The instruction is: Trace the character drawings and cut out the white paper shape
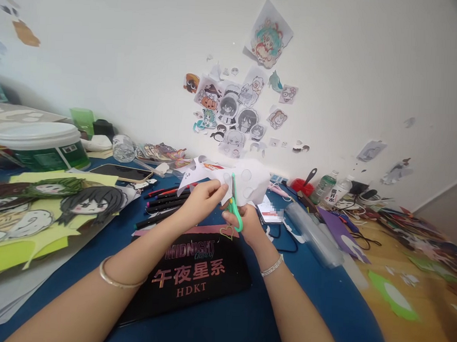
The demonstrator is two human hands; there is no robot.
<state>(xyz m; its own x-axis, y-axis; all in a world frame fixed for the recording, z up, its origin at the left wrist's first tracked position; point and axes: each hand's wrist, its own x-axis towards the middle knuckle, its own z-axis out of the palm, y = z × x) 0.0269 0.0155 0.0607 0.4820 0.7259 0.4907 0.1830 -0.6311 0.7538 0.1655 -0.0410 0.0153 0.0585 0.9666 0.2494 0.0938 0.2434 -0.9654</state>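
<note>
Your right hand (249, 225) grips the green scissors (234, 212) by the handles — blades pointing up against the white paper (254, 179), which your left hand (203, 199) pinches near its lower left edge. You hold both above the blue bench (219, 328), just beyond the black case (194, 277) — pens (166, 203) lie to the left.

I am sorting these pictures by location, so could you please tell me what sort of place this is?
Probably a craft corner, perhaps at home: the right hand holds green scissors at white paper, marker pens lie nearby, and cut-out drawings are on the wall.
</note>
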